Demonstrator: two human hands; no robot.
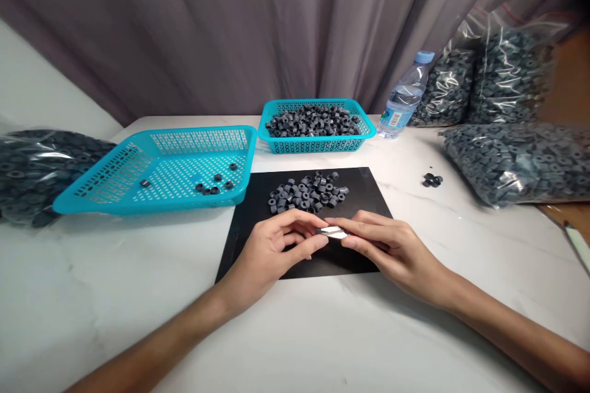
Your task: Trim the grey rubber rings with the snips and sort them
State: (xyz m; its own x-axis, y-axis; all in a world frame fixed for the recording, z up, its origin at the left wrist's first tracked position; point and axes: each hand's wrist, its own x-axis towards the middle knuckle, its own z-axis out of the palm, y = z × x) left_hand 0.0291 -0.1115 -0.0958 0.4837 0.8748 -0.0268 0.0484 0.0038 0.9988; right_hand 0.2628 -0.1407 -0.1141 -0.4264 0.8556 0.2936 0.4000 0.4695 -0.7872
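Observation:
Both my hands meet above the near part of a black mat (364,196). Between their fingertips is a small flat shiny piece (335,233) with a bright white face and a dark end. My left hand (281,242) pinches its left side between thumb and index finger. The thumb and fingers of my right hand (382,239) close on its right side. Its exact kind is hard to make out. Just beyond my fingers, a heap of small dark grey ring-shaped parts (304,193) lies on the mat.
A turquoise basket (110,206) at left holds several rings; another basket (318,146) behind the mat is full of them. A water bottle (405,101) stands at back right. Bags of parts (520,159) line the right, another bag (37,166) the far left. Small black pieces (432,180) lie right.

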